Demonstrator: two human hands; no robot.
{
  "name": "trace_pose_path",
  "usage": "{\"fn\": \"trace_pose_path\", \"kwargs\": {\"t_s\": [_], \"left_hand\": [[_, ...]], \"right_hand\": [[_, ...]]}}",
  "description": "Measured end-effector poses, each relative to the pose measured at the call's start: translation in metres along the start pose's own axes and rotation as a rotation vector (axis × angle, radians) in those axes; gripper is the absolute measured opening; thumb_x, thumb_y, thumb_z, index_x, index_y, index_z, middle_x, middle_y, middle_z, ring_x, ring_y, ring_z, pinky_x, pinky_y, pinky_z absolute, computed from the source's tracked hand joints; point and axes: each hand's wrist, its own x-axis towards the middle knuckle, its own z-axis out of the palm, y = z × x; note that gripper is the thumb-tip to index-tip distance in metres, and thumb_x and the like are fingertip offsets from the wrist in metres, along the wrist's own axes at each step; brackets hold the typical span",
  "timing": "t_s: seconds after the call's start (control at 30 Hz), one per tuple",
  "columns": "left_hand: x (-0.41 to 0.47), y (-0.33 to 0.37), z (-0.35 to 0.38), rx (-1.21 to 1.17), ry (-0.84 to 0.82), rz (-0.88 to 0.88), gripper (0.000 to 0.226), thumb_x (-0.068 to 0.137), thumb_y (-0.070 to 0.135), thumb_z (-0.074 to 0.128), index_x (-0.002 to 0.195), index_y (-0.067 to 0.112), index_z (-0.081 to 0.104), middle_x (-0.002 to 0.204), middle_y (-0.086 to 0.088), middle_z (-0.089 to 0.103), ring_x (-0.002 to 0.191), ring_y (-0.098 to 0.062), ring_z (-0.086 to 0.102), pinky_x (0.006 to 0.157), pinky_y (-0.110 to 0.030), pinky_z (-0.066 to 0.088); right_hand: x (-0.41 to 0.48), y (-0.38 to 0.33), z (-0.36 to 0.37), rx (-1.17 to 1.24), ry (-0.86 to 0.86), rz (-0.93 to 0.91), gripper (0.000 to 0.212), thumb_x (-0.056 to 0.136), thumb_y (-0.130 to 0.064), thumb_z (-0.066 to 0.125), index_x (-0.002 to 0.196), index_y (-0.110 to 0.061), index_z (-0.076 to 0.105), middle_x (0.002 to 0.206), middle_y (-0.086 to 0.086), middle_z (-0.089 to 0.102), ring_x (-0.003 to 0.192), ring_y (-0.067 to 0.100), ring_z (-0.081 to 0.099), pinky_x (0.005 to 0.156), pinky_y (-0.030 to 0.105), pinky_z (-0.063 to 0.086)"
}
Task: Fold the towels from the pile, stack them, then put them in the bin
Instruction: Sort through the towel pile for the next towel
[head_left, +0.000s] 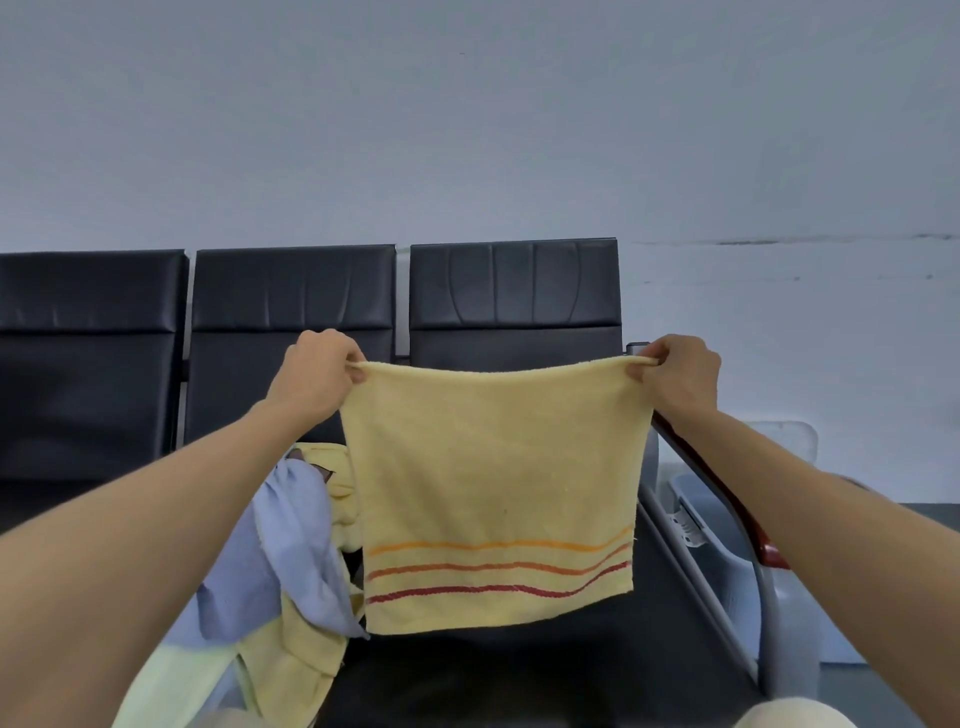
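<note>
Yellow towel, corners pinched by fingers of left hand and right hand, screens part of the pile.

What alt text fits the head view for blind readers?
The left hand and right hand each pinch a top corner of a yellow striped towel, holding it spread out. Blue and yellow towels lie piled on the black seat at left; a pale bin stands at right.

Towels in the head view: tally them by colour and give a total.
Yellow: 2, the striped yellow towel held up and a yellow towel in the pile
Blue: 1, the blue towel
Pale green: 1, the pale green towel
Total: 4 visible; the pile may hide more.
</note>
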Motion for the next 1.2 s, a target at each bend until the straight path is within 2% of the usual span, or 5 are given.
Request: {"fn": "trace_pose_path", "kwargs": {"t_s": [0.23, 0.43, 0.67, 0.87, 1.2], "left_hand": [[0.003, 0.000, -0.010, 0.019, -0.032, -0.018, 0.017, 0.093, 0.006, 0.060, 0.106, 0.005, 0.072, 0.101, -0.015, 0.070, 0.086, -0.028, 0.061, 0.076, -0.036, 0.049], [0.010, 0.005, -0.024, 0.041, -0.028, -0.001, 0.021, 0.096, 0.008, 0.054, 0.110, 0.002, 0.069, 0.100, -0.015, 0.068, 0.081, -0.025, 0.058, 0.070, -0.033, 0.044], [0.016, -0.005, -0.008, -0.006, -0.160, -0.138, 0.011, 0.096, 0.017, 0.057, 0.097, 0.013, 0.068, 0.067, -0.008, 0.066, 0.059, -0.022, 0.065, 0.061, -0.032, 0.052], [0.011, -0.024, 0.057, -0.401, -0.132, -0.349, 0.011, 0.091, 0.007, 0.063, 0.095, 0.008, 0.073, 0.083, -0.008, 0.072, 0.067, -0.013, 0.069, 0.065, -0.022, 0.054], [-0.049, -0.056, 0.174, -0.314, -0.165, -0.246, 0.017, 0.093, 0.017, 0.060, 0.102, 0.009, 0.072, 0.097, -0.003, 0.070, 0.089, -0.016, 0.060, 0.075, -0.025, 0.040]], "right_hand": [[-0.007, -0.009, -0.017, 0.085, -0.027, 0.078, 0.022, 0.069, 0.006, 0.079, 0.080, -0.008, 0.067, 0.080, 0.001, 0.058, 0.078, 0.017, 0.055, 0.053, 0.013, 0.036], [-0.001, -0.024, -0.033, 0.057, -0.068, 0.039, 0.018, 0.076, 0.002, 0.075, 0.092, -0.006, 0.074, 0.092, 0.008, 0.065, 0.088, 0.020, 0.058, 0.076, 0.027, 0.046], [0.012, -0.009, -0.024, -0.011, -0.184, 0.018, 0.006, 0.084, -0.016, 0.073, 0.085, -0.011, 0.070, 0.088, 0.006, 0.063, 0.087, 0.021, 0.057, 0.084, 0.039, 0.052], [0.018, 0.049, 0.026, -0.003, -0.250, 0.101, 0.005, 0.092, -0.010, 0.062, 0.090, -0.009, 0.067, 0.072, 0.007, 0.064, 0.039, 0.004, 0.060, 0.044, 0.018, 0.050], [-0.019, 0.162, 0.107, 0.341, -0.474, 0.309, 0.011, 0.092, -0.001, 0.060, 0.096, 0.000, 0.070, 0.095, 0.017, 0.070, 0.089, 0.024, 0.070, 0.078, 0.027, 0.060]]}}
